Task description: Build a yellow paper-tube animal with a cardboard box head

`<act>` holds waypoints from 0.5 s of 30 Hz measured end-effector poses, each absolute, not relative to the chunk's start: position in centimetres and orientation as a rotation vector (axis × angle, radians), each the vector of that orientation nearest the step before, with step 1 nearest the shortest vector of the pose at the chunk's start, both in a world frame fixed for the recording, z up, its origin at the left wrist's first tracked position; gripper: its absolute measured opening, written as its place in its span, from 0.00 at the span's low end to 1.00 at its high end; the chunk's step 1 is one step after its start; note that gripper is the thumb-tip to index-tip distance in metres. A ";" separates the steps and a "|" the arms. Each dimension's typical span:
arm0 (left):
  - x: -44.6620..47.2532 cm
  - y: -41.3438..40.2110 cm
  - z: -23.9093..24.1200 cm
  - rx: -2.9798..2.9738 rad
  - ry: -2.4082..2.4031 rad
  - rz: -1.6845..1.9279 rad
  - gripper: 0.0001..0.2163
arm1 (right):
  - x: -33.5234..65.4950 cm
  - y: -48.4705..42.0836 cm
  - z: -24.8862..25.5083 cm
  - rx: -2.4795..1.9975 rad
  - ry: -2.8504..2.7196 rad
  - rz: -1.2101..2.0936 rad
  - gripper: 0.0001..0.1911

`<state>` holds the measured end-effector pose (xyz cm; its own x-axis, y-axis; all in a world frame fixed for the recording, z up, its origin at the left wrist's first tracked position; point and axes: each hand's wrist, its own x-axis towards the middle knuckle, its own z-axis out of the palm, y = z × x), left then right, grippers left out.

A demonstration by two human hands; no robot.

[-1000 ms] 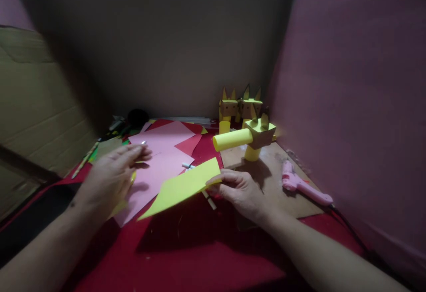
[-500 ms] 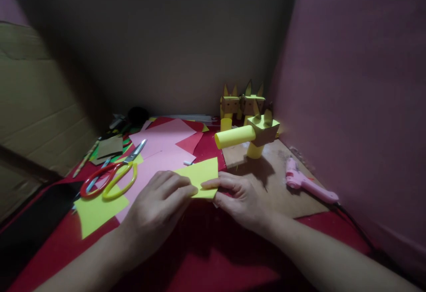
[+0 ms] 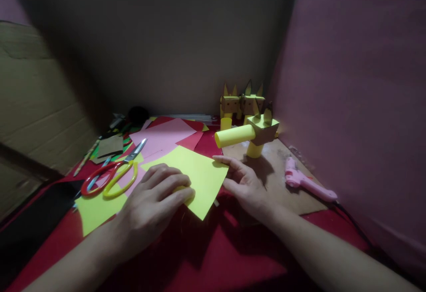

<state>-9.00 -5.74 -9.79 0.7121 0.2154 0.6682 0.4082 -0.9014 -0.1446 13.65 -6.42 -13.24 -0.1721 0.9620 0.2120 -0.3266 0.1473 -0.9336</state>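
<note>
The bare left hand (image 3: 153, 201) is lying palm down, fingers bending a little, maybe pressing. The bare right hand (image 3: 244, 185) is reaching out with straight fingers.

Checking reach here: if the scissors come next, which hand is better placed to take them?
Likely the left. The left hand rests on the yellow sheet close beside the scissors; the right hand touches the sheet's far edge, nearer the pink glue gun.

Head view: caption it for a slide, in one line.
Left hand rests on a yellow paper sheet, right hand at its edge; scissors, pink glue gun and paper figures around.
</note>
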 end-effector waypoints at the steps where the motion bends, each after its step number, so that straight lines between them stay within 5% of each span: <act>1: -9.0 -5.8 -9.8 -2.651 -0.492 -0.971 0.08 | 13.8 -6.3 -13.3 -0.725 -1.165 1.387 0.22; 9: -8.9 -5.6 -10.3 -2.758 -0.535 -0.923 0.05 | 13.4 -6.5 -12.9 -0.762 -1.131 1.456 0.23; 15: -8.2 -5.4 -10.0 -2.765 -0.668 -0.835 0.08 | 13.4 -7.6 -12.7 -0.918 -1.611 1.082 0.19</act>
